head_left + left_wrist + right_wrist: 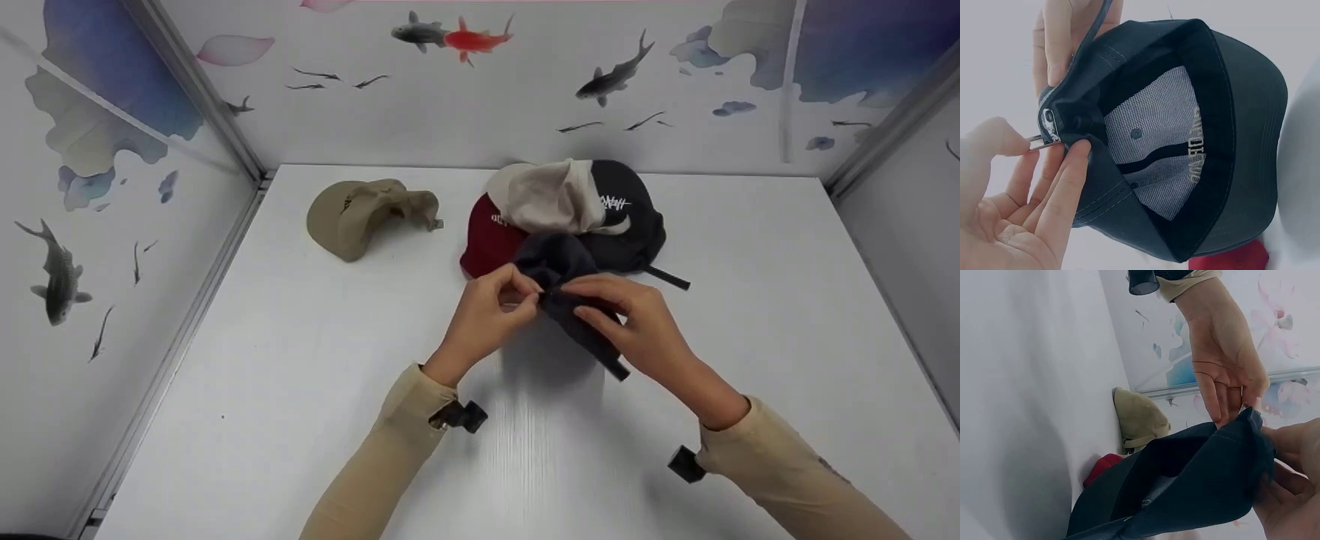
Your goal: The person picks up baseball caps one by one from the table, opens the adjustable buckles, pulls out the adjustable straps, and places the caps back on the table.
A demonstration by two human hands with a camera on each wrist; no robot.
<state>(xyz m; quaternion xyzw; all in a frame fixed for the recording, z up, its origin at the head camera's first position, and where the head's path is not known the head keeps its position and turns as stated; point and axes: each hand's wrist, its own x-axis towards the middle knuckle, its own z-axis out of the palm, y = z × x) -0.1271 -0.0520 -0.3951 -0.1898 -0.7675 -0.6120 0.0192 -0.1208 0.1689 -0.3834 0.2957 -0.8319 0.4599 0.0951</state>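
Note:
A dark navy baseball cap [556,255] is held up above the table, its mesh lining [1157,135] and brim showing in the left wrist view. My left hand [486,311] pinches the metal buckle [1044,143] on the cap's back strap, its fingers touching the cloth beside it. At the other side of the buckle, my right hand [637,319] holds the strap and the cap's rear edge. The strap's loose end [619,369] hangs down past the right fingers. In the right wrist view the cap hides some right fingertips.
Just beyond the navy cap sit a dark red cap [484,244], a light beige cap [544,196] and a black cap [637,240], grouped together. A khaki cap [346,221] lies apart to the left on the white table [300,360]. Printed panels surround the table.

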